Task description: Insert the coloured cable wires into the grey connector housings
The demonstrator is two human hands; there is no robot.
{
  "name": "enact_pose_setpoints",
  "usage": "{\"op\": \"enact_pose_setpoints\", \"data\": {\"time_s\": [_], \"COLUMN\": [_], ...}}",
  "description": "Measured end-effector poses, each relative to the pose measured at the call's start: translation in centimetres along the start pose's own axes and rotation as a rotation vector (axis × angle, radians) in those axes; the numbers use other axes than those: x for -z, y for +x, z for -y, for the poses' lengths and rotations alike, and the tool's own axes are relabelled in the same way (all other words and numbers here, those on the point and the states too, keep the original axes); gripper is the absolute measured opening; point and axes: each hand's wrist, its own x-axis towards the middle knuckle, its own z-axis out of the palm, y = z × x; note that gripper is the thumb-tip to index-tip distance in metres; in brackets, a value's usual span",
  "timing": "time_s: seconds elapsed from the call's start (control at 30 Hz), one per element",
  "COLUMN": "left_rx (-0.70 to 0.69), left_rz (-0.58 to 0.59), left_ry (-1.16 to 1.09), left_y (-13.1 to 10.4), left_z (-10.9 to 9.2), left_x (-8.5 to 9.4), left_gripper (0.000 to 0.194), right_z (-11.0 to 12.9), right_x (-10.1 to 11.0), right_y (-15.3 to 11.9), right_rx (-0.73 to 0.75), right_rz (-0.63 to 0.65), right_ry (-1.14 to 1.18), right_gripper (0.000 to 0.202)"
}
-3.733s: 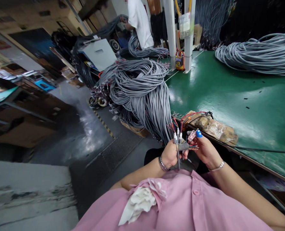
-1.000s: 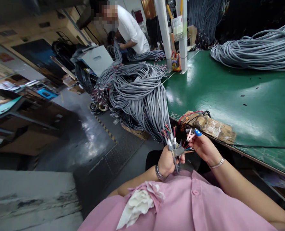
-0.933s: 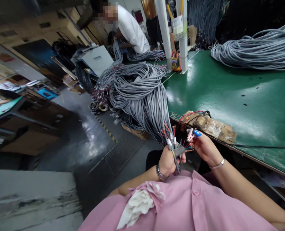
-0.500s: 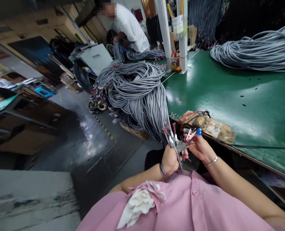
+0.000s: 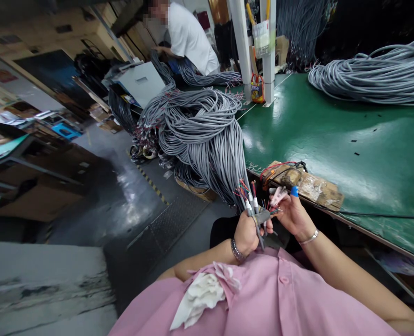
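My left hand (image 5: 248, 233) is closed around a few grey cables (image 5: 262, 240). Their stripped ends fan out above the fist as thin coloured wires (image 5: 243, 189), with white bands below some of them. A grey covering wraps the left thumb. Close beside it, my right hand (image 5: 295, 217) pinches a small pale pink clip-like piece (image 5: 278, 195) next to the wire ends; its exact kind is unclear. A blue cover (image 5: 294, 191) sits on a digit of the right hand.
A large heap of grey cable (image 5: 207, 126) hangs over the table's left end. A wooden block (image 5: 308, 186) with red and black leads lies at the near edge of the green table (image 5: 319, 135). Another cable coil (image 5: 371, 77) rests at the back right. A co-worker in white (image 5: 191, 39) bends over cables.
My right hand has shifted slightly right, and the pink piece has turned and looks more closed. The left hand keeps its grip. The co-worker's arm has moved left.
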Motion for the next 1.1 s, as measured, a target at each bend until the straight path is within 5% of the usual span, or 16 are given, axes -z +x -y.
{"op": "enact_pose_setpoints", "data": {"time_s": [0.2, 0.33, 0.5, 0.73, 0.93, 1.1], "left_rx": [-0.028, -0.03, -0.029, -0.033, -0.007, -0.012], "left_rz": [0.005, -0.035, -0.056, -0.064, -0.082, -0.068], "left_ry": [-0.021, -0.059, -0.057, -0.031, -0.004, 0.028], "left_y": [-0.8, -0.6, -0.3, 0.1, 0.4, -0.1], "left_z": [-0.2, -0.3, -0.4, -0.3, 0.1, 0.2], "left_x": [0.0, -0.3, -0.8, -0.8, -0.5, 0.0], "left_gripper": [0.025, 0.021, 0.021, 0.025, 0.025, 0.026], "right_z": [0.8, 0.4, -0.4, -0.3, -0.5, -0.3], "right_x": [0.1, 0.0, 0.1, -0.7, -1.3, -0.4], "right_y": [-0.5, -0.5, -0.3, 0.1, 0.5, 0.0], "right_rx": [0.046, 0.088, 0.316, 0.039, 0.107, 0.051], "right_rz": [-0.009, -0.004, -0.117, -0.02, -0.121, -0.05], "right_ry": [-0.149, -0.222, -0.349, -0.194, -0.094, -0.05], "right_gripper": [0.026, 0.033, 0.04, 0.052, 0.041, 0.049]}}
